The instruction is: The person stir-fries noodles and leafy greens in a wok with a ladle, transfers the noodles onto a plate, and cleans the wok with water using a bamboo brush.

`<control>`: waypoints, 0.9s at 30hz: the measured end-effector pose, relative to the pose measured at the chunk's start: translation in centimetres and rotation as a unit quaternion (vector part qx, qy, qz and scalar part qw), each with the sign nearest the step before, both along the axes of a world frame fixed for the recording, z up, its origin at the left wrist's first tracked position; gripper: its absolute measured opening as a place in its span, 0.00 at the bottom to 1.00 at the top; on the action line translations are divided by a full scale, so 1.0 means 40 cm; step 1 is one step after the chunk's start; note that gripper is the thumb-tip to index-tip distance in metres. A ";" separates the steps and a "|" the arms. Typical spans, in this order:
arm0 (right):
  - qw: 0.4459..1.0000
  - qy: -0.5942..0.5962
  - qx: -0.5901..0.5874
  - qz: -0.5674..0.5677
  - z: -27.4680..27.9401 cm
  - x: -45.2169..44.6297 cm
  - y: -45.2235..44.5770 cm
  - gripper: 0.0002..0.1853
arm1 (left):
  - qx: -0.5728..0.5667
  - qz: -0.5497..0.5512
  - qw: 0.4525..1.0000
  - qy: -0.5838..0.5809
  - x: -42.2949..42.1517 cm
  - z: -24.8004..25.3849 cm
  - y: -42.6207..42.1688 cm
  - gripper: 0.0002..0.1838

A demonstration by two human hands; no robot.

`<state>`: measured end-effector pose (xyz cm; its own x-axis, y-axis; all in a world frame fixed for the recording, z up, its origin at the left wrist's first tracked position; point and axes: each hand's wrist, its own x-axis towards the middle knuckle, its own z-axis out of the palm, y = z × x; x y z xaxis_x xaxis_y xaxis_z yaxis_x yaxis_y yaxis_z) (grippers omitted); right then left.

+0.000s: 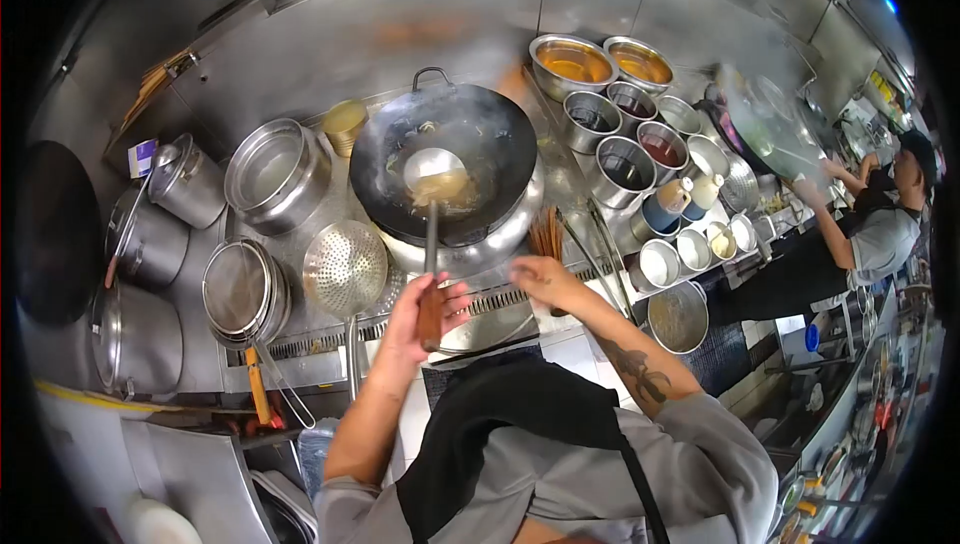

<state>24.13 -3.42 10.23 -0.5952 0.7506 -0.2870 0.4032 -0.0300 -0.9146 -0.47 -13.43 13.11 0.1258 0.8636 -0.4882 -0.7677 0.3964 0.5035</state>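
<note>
My left hand (405,322) holds the wooden handle of a ladle (432,244), fingers loosely around it with the tips spread. The ladle's round metal bowl lies inside a dark wok (500,159). Brownish liquid (455,189) and a few scraps show in the wok, and steam rises from it. My right hand (545,281) hovers to the right of the handle, fingers loosely bent and apart, with nothing visible in them. Near it stands a bamboo wok brush (546,234), behind the hand; I cannot see any contact between them.
Left of the wok are a perforated skimmer (345,266), a mesh strainer (237,289) and a steel pot (275,174). Metal sauce containers (625,169) and squeeze bottles (668,199) crowd the right side. A co-worker (860,234) handles another wok (765,134) farther right.
</note>
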 end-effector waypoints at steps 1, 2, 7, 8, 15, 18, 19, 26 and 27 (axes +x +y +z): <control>0.975 -0.181 0.130 -0.006 -0.064 0.026 0.019 0.26 | -0.026 -0.028 0.999 0.020 -0.046 0.000 -0.011 0.18; 0.901 -0.352 0.254 -0.011 -0.114 0.046 0.036 0.27 | -0.050 -0.055 0.996 0.040 -0.090 0.002 -0.018 0.16; 0.900 -0.419 0.120 -0.005 -0.235 0.095 0.057 0.24 | 0.053 -0.186 0.768 0.611 -0.215 -0.029 -0.024 0.14; 0.908 -0.401 0.115 -0.033 -0.271 0.105 0.065 0.24 | 0.166 -0.174 0.614 0.752 -0.237 -0.060 -0.035 0.16; 0.867 0.304 -0.293 -0.263 -0.227 0.235 0.072 0.25 | 0.170 -0.199 0.579 0.773 -0.310 0.065 0.013 0.11; 0.827 0.408 -0.339 -0.187 -0.040 0.241 0.070 0.23 | 0.015 -0.342 0.599 0.724 -0.310 0.263 0.056 0.09; 0.840 0.392 -0.336 -0.165 -0.018 0.239 0.097 0.23 | 0.035 -0.344 0.533 0.772 -0.328 0.268 0.069 0.09; 0.926 -0.041 0.369 0.066 0.153 -0.038 0.307 0.31 | 0.081 -0.316 0.333 0.885 -0.310 0.348 0.060 0.12; 0.900 -0.126 0.411 0.066 0.183 -0.096 0.299 0.28 | 0.083 -0.309 0.340 0.884 -0.310 0.348 0.055 0.11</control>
